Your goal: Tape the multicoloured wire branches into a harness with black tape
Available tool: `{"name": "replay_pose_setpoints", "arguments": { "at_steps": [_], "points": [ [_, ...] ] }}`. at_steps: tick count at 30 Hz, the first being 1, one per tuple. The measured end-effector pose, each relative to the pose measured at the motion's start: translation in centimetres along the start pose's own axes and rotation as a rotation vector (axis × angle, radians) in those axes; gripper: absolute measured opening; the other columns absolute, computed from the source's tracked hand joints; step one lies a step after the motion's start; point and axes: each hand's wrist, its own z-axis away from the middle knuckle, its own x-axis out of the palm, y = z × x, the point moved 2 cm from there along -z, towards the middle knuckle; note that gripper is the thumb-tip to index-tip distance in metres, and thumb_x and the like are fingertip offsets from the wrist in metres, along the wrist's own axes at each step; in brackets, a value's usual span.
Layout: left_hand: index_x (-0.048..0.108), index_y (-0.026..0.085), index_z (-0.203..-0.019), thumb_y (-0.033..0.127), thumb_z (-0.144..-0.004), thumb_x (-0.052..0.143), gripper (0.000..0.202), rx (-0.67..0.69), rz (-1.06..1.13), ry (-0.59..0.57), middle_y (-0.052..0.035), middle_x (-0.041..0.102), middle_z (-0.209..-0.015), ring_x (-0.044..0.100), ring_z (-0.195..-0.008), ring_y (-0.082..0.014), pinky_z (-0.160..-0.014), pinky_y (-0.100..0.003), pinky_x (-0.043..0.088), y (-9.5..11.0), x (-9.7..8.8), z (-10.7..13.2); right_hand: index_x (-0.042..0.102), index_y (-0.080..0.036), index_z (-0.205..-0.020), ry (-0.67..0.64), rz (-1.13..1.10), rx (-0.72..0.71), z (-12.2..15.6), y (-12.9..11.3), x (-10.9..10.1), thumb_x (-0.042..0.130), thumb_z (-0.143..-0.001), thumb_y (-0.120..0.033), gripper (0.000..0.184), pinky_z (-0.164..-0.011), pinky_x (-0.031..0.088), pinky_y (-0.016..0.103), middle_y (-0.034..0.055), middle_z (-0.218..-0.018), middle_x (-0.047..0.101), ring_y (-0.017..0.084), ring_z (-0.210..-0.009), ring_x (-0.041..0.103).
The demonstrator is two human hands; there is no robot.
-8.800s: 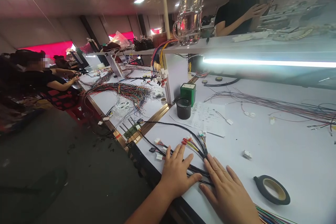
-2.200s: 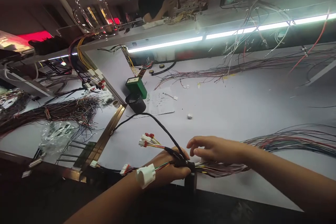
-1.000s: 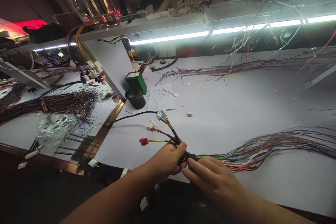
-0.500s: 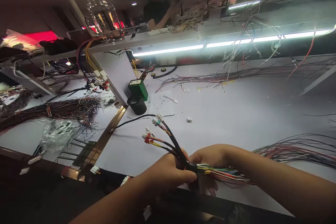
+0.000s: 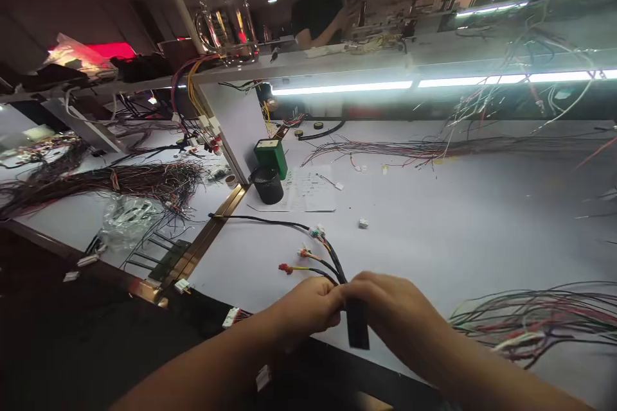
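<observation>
A wire harness (image 5: 337,262) with black-sleeved branches lies across my hands over the table's front edge. My left hand (image 5: 315,305) is closed around it, just below where the branches split. Against the left fingers, my right hand (image 5: 385,298) is closed over the same bundle and hides the joint. A wide strip of black tape (image 5: 357,326) hangs down from beneath the right hand, its upper part covered. White connectors (image 5: 317,231) and a red connector (image 5: 285,268) end the branches. Loose coloured wires (image 5: 540,321) spread out beyond my right forearm.
A black mesh cup (image 5: 268,186) and a green box (image 5: 270,157) stand by the shelf's side panel. Printed sheets (image 5: 311,189) and a small white connector (image 5: 363,223) lie on the table. Further left are a wire bundle (image 5: 144,183) and a plastic bag (image 5: 128,221). A person (image 5: 318,13) is behind the shelf.
My right hand has moved from under the bundle to over the joint, covering it. The tape strip now hangs in plain view. The view has shifted left, and the branches lie lower.
</observation>
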Motion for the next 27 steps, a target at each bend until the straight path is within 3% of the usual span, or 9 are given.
{"name": "replay_pose_setpoints", "arguments": {
  "at_steps": [3,6,8,11,13,17,20,23,27],
  "points": [
    [0.043,0.019,-0.071,0.062,-0.082,0.051,0.045,-0.005,0.094,-0.026,0.0075,0.035,-0.054,0.024,-0.045,-0.0068,-0.045,-0.023,0.018,-0.1,-0.3,-0.4,0.056,-0.027,-0.123,-0.048,0.349,-0.301,2.7,-0.9,1.9,0.046,-0.092,-0.022,0.033,-0.062,0.047,0.034,0.0097,-0.101,0.066,0.023,-0.075,0.06],
    [0.046,0.018,-0.075,0.064,-0.082,0.049,0.046,0.008,0.044,-0.044,0.0071,0.035,-0.055,0.027,-0.046,-0.0072,-0.046,-0.022,0.021,0.0,-0.4,-0.2,0.056,-0.032,-0.123,-0.159,0.337,-0.4,3.3,-1.0,1.0,0.046,-0.093,-0.023,0.033,-0.06,0.047,0.032,0.0077,-0.102,0.067,0.021,-0.072,0.061],
    [0.054,0.017,-0.08,0.061,-0.081,0.052,0.044,0.095,-0.123,-0.043,0.0043,0.044,-0.061,0.038,-0.053,-0.0096,-0.051,-0.023,0.03,0.5,-0.1,0.1,0.056,-0.033,-0.119,-0.151,0.153,-0.351,1.8,-1.5,-1.3,0.046,-0.093,-0.019,0.032,-0.064,0.049,0.03,0.0034,-0.094,0.067,0.019,-0.074,0.061],
    [0.06,0.018,-0.082,0.047,-0.07,0.068,0.032,0.199,-0.41,-0.009,0.0004,0.055,-0.071,0.049,-0.063,-0.0149,-0.055,-0.025,0.035,1.4,0.8,0.8,0.058,-0.028,-0.114,-0.076,-0.097,-0.248,-2.6,-2.7,-3.9,0.039,-0.094,-0.015,0.03,-0.079,0.049,0.028,0.0034,-0.104,0.063,0.016,-0.091,0.06],
    [0.06,0.019,-0.079,0.039,-0.065,0.07,0.026,0.187,-0.525,0.061,-0.0006,0.057,-0.07,0.05,-0.062,-0.0167,-0.051,-0.026,0.034,1.6,1.4,1.3,0.057,-0.024,-0.119,-0.27,-0.128,-0.308,-5.5,-3.4,-3.8,0.036,-0.095,-0.015,0.033,-0.088,0.046,0.031,0.0054,-0.116,0.06,0.018,-0.105,0.057],
    [0.058,0.02,-0.078,0.039,-0.068,0.066,0.022,0.153,-0.672,0.166,-0.0026,0.059,-0.069,0.052,-0.061,-0.019,-0.051,-0.028,0.032,1.4,2.2,2.3,0.059,-0.024,-0.122,-0.683,0.134,-0.063,-9.2,-2.0,-1.3,0.046,-0.092,-0.022,0.032,-0.08,0.045,0.038,0.0068,-0.091,0.067,0.024,-0.088,0.062],
    [0.058,0.02,-0.091,0.036,-0.071,0.063,0.026,0.174,-0.806,0.288,-0.0043,0.063,-0.078,0.059,-0.072,-0.0243,-0.06,-0.031,0.036,1.3,2.5,3.1,0.07,-0.021,-0.093,-0.823,0.212,0.117,-10.3,-0.2,0.1,0.066,-0.075,-0.015,0.019,-0.076,0.045,0.038,0.0007,-0.061,0.062,0.022,-0.072,0.062],
    [0.054,0.022,-0.106,0.027,-0.076,0.058,0.03,0.24,-0.886,0.369,-0.0063,0.065,-0.096,0.061,-0.083,-0.0267,-0.066,-0.033,0.04,1.4,3.2,3.3,0.068,-0.018,-0.065,-1.019,0.169,0.276,-10.9,1.0,1.2,0.075,-0.056,-0.011,0.014,-0.064,0.048,0.034,-0.0054,-0.045,0.054,0.018,-0.053,0.059],
    [0.057,0.019,-0.104,0.018,-0.086,0.044,0.023,0.222,-1.0,0.369,-0.0108,0.066,-0.095,0.063,-0.082,-0.0297,-0.067,-0.037,0.043,1.2,3.6,2.9,0.067,-0.017,-0.062,-1.109,0.034,0.444,-11.1,1.5,1.4,0.073,-0.048,-0.01,0.017,-0.051,0.047,0.029,-0.0045,-0.049,0.057,0.017,-0.045,0.058]
  ]
}}
